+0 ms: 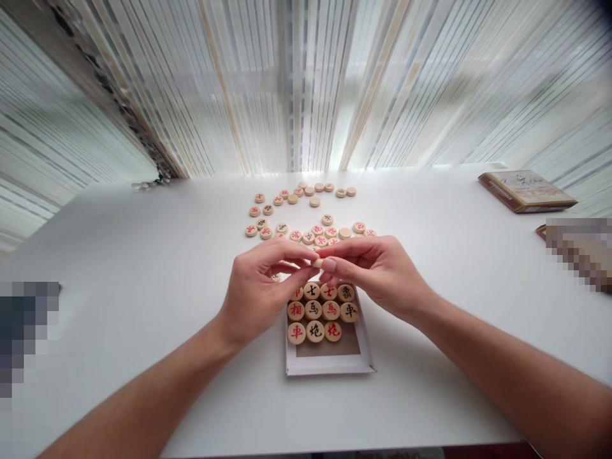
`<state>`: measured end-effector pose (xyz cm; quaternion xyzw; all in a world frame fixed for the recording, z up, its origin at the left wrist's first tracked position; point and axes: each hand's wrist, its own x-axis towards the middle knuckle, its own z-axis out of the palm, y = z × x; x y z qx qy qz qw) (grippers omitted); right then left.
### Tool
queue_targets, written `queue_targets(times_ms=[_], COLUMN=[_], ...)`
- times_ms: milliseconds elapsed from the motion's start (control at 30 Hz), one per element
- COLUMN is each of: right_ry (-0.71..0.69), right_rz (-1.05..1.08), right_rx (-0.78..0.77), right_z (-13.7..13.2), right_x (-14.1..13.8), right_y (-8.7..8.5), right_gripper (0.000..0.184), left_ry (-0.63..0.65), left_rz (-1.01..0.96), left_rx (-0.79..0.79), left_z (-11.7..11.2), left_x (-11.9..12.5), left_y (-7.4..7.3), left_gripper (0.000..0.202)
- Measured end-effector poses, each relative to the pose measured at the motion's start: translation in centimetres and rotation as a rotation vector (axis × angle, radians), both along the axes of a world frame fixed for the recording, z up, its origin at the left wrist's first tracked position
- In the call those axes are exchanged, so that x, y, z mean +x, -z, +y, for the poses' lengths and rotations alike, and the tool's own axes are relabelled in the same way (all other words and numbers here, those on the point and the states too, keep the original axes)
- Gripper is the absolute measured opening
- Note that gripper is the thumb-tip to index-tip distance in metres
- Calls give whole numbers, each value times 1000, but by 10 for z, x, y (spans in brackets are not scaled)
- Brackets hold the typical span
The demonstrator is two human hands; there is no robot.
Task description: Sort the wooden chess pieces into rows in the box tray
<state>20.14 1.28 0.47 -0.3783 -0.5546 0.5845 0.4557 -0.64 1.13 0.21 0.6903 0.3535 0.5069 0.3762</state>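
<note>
Between the fingertips of both hands is a small round wooden xiangqi piece (318,262), seen nearly edge-on and partly covered. My left hand (268,280) pinches it from the left, while my right hand (377,271) has thumb and fingers closed on its other side. Just below them lies a shallow white box tray (329,365) with a brown bottom. Rows of wooden pieces with red and black characters sit face up in it, such as a black-character piece (315,331) in the nearest row. The hands hide the tray's far end.
Beyond the hands, many loose pieces (296,236) lie scattered on the white table (191,255), some blank side up. A flat printed box (528,189) rests at the far right, with a partly blurred box (581,252) nearer. A string curtain (268,89) hangs behind the table.
</note>
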Motion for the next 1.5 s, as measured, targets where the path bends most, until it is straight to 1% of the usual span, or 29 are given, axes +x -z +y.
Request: queue_targets(times_ms=[100,233,400,467,533,633,767,833,1000,1100,1200,1300,1500], right_ry=[-15,-43,-119,-122,-94,-38,-46,-48,-29,-17,8,5,-59], right_rz=[13,20,-49,-95,-166,-282,-383,-424,-520,-579,-642,-694,-764], right_rx=[-26,-51,-1,50,128,252,359,402,535,604,657,700,682], right_z=[0,0,3,3,3,1,-3,-4,-4,-7,-16,-33,-68], right_x=[1,2,5,6,8,10,12,12,11,12,15,20,24], right_y=[1,1,-4,-6,-8,-8,-9,-11,-20,-23,-24,-22,-6], right_gripper=[36,39,33,31,29,24,18,16,11,10,9,5,9], left_ry=[0,13,-24,-12,-2,-34,-63,-52,24,23,12,-6,-16], left_rz=[20,47,154,156,143,120,105,99,71,66,76,81,84], left_rx=[71,134,222,196,142,79,52,43,-1,11,24,29,32], left_z=[1,2,0,0,-1,0,1,0,-2,-2,-2,-2,-2], left_x=[-1,-2,-3,-3,-3,-2,-2,-1,-1,-1,-1,0,1], left_y=[1,1,1,1,2,2,2,1,-4,-5,-4,-3,-2], left_gripper=[7,14,16,16,16,18,16,14,7,4,4,5,6])
